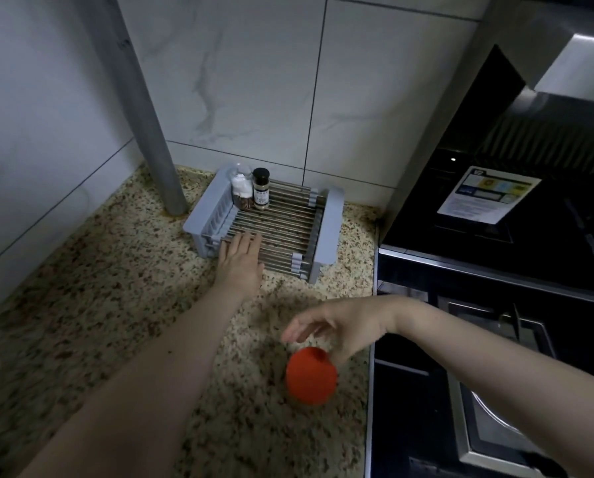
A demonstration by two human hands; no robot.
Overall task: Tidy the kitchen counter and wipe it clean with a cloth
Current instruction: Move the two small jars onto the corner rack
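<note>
We count two spice jars [252,193] beyond our flat left hand [240,258] on one drying rack [271,229] | right hand [337,327] loose-fingered, touching one blurred red lid [311,376]; grip unclear

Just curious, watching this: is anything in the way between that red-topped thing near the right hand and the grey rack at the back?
Nothing visible. Bare speckled counter separates the red-topped object from the rack; the left hand rests on the rack's front edge, leaving room alongside.

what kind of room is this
Most likely a home kitchen: a speckled stone counter against tiled walls, a grey dish rack holding spice jars, and a black stove under a range hood on the right.
</note>
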